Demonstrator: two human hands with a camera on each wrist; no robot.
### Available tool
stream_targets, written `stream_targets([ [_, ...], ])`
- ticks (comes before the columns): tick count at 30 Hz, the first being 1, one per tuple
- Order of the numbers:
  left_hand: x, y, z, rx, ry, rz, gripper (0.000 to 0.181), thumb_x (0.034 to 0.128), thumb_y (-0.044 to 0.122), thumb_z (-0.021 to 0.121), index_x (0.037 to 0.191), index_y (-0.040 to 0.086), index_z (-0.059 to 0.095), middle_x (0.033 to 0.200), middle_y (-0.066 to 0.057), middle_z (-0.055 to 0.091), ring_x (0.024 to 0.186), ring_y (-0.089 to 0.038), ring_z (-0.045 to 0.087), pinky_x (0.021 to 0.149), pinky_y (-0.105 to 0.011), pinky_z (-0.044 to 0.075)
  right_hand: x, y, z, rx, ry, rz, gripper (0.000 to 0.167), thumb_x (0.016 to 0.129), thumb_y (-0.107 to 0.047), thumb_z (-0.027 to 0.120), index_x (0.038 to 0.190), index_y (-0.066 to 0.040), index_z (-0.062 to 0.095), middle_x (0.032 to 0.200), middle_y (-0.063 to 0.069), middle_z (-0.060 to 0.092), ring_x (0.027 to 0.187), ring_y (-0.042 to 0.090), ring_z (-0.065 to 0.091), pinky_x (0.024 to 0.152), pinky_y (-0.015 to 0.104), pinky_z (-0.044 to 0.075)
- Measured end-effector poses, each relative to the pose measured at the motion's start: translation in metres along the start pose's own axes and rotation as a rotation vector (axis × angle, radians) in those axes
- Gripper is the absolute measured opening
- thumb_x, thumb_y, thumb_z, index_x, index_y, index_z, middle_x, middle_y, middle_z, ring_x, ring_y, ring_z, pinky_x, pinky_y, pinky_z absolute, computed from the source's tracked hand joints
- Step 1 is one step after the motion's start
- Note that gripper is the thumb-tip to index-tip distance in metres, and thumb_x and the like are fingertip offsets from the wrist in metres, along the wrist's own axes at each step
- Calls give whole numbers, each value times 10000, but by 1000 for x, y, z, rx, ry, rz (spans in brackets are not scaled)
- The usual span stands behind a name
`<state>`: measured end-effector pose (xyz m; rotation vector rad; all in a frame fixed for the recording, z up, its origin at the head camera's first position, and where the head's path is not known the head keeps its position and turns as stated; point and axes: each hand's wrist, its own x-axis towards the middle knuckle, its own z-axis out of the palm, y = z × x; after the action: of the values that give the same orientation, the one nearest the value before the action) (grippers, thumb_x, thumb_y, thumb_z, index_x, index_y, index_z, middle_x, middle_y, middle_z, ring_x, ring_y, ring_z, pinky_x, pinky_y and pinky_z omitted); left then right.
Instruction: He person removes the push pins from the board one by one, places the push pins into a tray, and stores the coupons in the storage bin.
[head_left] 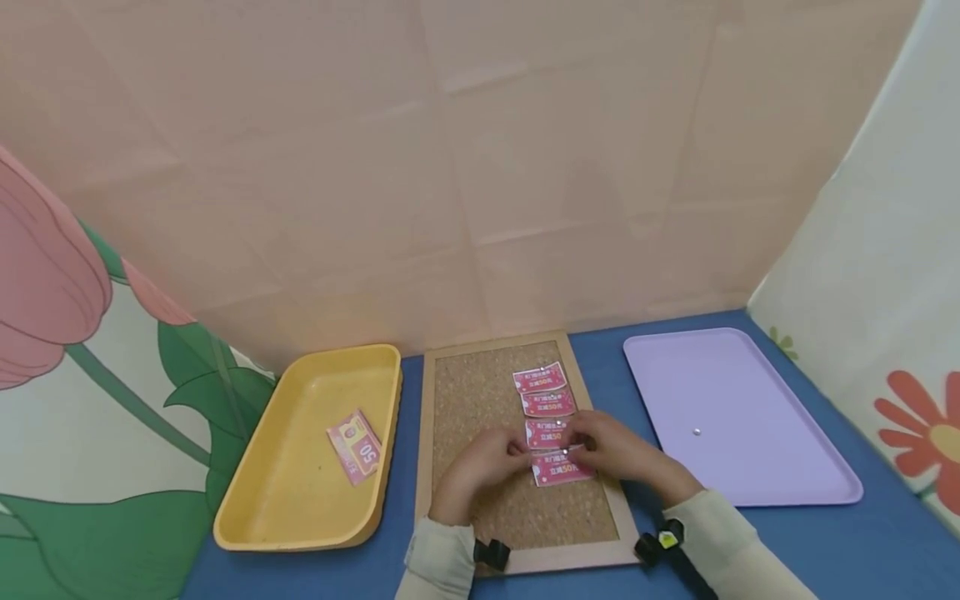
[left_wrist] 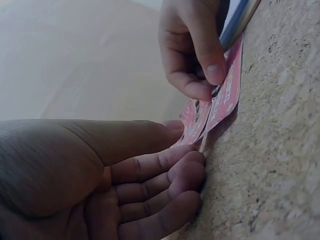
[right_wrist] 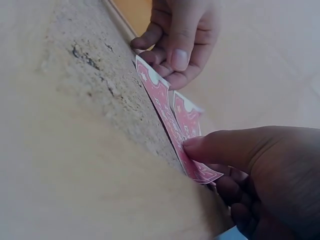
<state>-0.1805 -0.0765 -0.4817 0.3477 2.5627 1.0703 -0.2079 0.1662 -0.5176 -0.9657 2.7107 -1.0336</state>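
Pink and white paper coupons run in a column down a wood-framed corkboard point(head_left: 487, 400). At the lowest coupon point(head_left: 557, 473), my right hand point(head_left: 611, 443) pinches the right end between thumb and fingers, as the right wrist view shows. Its left end lies beside my left hand point(head_left: 486, 460), whose loosely bent fingers are close to the cork; thumb and fingertips stand apart in the left wrist view. A small silver pushpin point(head_left: 565, 451) sits at this coupon's upper edge. Just above is another coupon point(head_left: 542, 435), partly covered by my right fingers.
To the left stands a yellow tray point(head_left: 300, 433) with a pink and yellow coupon point(head_left: 356, 447) in it. On the right, a lilac tray point(head_left: 750, 400) bears a small silver pin point(head_left: 697, 432). Blue cloth point(head_left: 607, 350) covers the table, with a beige backdrop behind.
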Motion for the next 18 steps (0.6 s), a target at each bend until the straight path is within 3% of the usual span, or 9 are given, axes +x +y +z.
stream_targets([
  [11, 0, -3, 3, 14, -5, -17, 230, 924, 318, 673, 776, 142, 688, 687, 47, 578, 602, -103, 500, 534, -280, 407, -2, 6, 4, 31, 3, -7, 155, 850, -146, 746, 946, -217, 647, 922, -84, 591, 872, 110, 545, 772, 326, 470],
  [18, -1, -1, 0, -19, -18, -47, 327, 988, 363, 561, 789, 135, 683, 674, 4, 583, 593, -136, 497, 534, -306, 399, -1, 7, 3, 50, -3, 7, 141, 862, -170, 747, 951, -228, 654, 925, -96, 596, 867, 107, 543, 765, 309, 478],
])
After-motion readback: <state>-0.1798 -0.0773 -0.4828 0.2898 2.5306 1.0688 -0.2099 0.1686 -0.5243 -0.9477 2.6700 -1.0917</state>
